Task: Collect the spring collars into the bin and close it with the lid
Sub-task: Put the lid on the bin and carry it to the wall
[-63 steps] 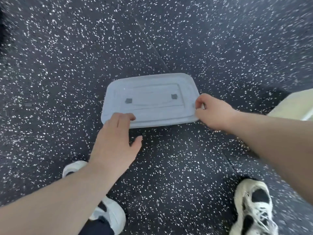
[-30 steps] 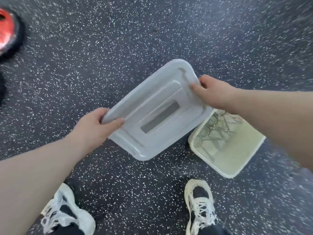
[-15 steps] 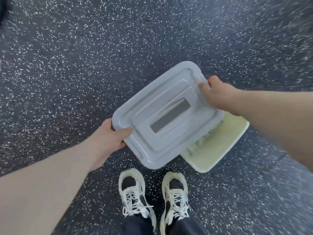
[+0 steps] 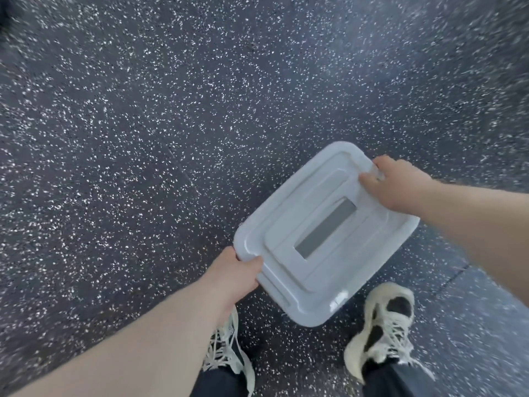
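Note:
A pale grey rectangular lid with a raised middle panel and a grey slot lies at an angle low in the head view. My left hand grips its near left corner. My right hand holds its far right edge, fingers curled over the rim. The lid covers the cream bin completely, so neither the bin nor the spring collars inside it show. I cannot tell whether the lid is seated on the bin's rim.
Dark rubber floor with white speckles fills the view. My two white laced shoes stand below the lid, the left shoe under my forearm and the right shoe beside the lid's near corner.
Both hands lifted the lid from the floor, turned it and carried it right over the cream bin. The bin, partly visible half a second ago, is now fully hidden under the lid.

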